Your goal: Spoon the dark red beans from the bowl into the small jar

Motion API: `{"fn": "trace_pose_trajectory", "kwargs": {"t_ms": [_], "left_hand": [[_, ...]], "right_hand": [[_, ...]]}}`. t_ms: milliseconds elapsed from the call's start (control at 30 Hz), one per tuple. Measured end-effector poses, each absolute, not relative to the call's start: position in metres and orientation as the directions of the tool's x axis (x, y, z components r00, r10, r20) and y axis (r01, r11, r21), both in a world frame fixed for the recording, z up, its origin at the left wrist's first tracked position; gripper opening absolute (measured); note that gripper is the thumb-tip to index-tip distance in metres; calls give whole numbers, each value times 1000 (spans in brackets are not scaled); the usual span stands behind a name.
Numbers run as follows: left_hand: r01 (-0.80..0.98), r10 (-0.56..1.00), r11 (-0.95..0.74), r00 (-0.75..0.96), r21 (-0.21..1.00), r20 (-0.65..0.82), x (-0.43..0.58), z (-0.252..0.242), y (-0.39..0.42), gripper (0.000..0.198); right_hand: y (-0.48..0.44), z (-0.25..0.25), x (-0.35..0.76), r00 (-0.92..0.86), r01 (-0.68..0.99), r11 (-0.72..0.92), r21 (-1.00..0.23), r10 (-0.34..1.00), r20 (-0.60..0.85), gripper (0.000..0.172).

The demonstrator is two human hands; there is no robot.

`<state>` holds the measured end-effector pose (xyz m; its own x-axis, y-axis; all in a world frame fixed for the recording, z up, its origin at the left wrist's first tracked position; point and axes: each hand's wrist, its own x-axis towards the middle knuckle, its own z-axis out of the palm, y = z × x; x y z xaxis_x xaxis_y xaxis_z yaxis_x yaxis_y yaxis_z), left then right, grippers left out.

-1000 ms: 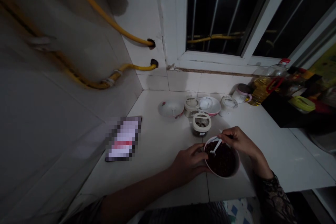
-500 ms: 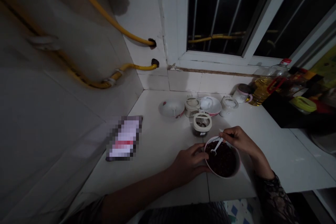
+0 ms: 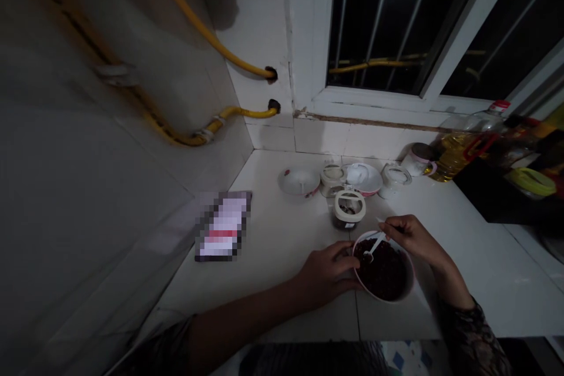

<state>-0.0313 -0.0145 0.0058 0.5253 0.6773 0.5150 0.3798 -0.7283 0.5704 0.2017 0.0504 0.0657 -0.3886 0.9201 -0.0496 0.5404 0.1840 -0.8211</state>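
Note:
A white bowl [image 3: 410, 282] with dark red, lumpy contents [image 3: 384, 276] stands near the counter's front edge. My left hand [image 3: 330, 270] grips its left rim, thumb on the rim and fingers along the outer wall. Between the fingertips of my right hand [image 3: 408, 234] is the handle of a small white spoon [image 3: 374, 248]. The spoon's tip rests in the dark contents at the bowl's left side. Just behind the bowl sits a lidded jar [image 3: 349, 210] with dark bits inside.
At the back stand a shallow dish [image 3: 299, 182], a white lidded jar [image 3: 332, 179], a pink-rimmed bowl [image 3: 370, 179], another jar [image 3: 394, 181] and a mug [image 3: 418, 160]. An oil bottle [image 3: 453, 153] is farther right. A blurred-out phone-like object [image 3: 224, 226] lies left; yellow pipes [image 3: 176, 136] line the wall.
The whole view has shifted, so everything appears slightly farther right. Both hands keep their hold on the bowl and spoon; the spoon's place in the bowl looks almost the same.

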Motion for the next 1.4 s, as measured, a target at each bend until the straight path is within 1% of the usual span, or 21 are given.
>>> {"fn": "trace_pose_trajectory", "kwargs": {"t_ms": [167, 367, 600, 700, 833, 933, 1000, 1033, 1100, 1133, 1167, 1233, 1300, 1333, 1367, 1400], "left_hand": [[375, 672, -734, 522, 566, 525, -31, 5, -14, 31], [375, 655, -753, 512, 541, 556, -31, 5, -14, 32], [373, 658, -749, 510, 547, 553, -30, 5, -13, 33], [360, 656, -750, 512, 555, 554, -30, 5, -14, 32], [345, 646, -759, 496, 552, 580, -29, 3, -14, 31], [345, 642, -765, 487, 544, 593, -29, 2, -13, 31], [344, 639, -767, 486, 541, 596, -29, 3, -13, 31], [344, 636, -770, 488, 538, 598, -29, 3, -13, 31], [344, 630, -775, 493, 530, 600, -29, 5, -13, 32], [344, 628, -777, 493, 527, 603, -30, 5, -13, 32], [346, 628, -777, 491, 526, 604, -30, 5, -13, 32], [353, 631, -774, 491, 525, 600, -30, 5, -14, 32], [357, 636, -770, 493, 529, 593, -30, 5, -14, 32], [360, 640, -767, 496, 532, 587, -30, 4, -14, 32], [360, 643, -764, 499, 536, 581, -30, 4, -14, 32], [359, 645, -762, 498, 539, 579, -30, 4, -14, 32]], "right_hand": [[53, 74, 205, -330, 519, 146, -842, 943, -39, 51], [56, 74, 211, -289, 465, 135, -875, 957, -5, 49], [60, 66, 212, -275, 439, 55, -897, 958, -76, 46], [62, 64, 210, -248, 421, -5, -907, 961, -121, 45], [66, 65, 206, -165, 332, -103, -938, 972, -165, 44], [70, 68, 200, -72, 242, -106, -965, 989, -126, 45], [72, 72, 194, 31, 228, -38, -973, 999, -32, 47], [72, 74, 191, 87, 252, 21, -967, 995, 44, 47], [69, 78, 184, 155, 372, 178, -911, 956, 250, 47], [67, 79, 181, 144, 455, 265, -850, 920, 364, 46], [65, 80, 178, 93, 539, 353, -765, 877, 471, 45], [61, 79, 173, -108, 668, 521, -531, 774, 624, 41], [59, 76, 171, -326, 714, 640, -284, 663, 674, 37], [59, 74, 170, -400, 717, 671, -190, 619, 676, 36], [58, 73, 170, -445, 714, 688, -129, 588, 676, 35], [58, 73, 171, -457, 710, 695, -109, 573, 680, 34]]}}
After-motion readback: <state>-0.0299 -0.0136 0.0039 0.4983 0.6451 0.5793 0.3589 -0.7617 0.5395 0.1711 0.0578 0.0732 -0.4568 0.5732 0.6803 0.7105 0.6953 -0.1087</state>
